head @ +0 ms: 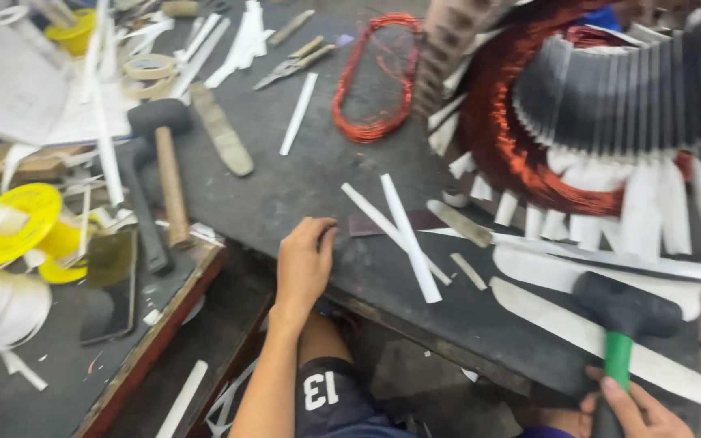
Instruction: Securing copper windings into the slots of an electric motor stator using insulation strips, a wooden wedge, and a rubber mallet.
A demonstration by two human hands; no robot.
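R hand (638, 412) is gripping green handle of black rubber-head mallet (625, 312) at bottom right, head lying over long white paper strips (602, 337). L hand (304, 261), fingers curled, is resting on dark workbench (302, 186) edge, w/ crossed white strips (406, 231) just to its right.

A motor-rewinding workshop is showing itself here: a big stator (610, 105) packed with copper windings is filling the upper right, a loose copper wire coil (375, 77) is lying at top centre, and mallets (164, 154), pliers (294, 63) and insulation paper strips (407, 235) are littering the dark workbench (302, 186).
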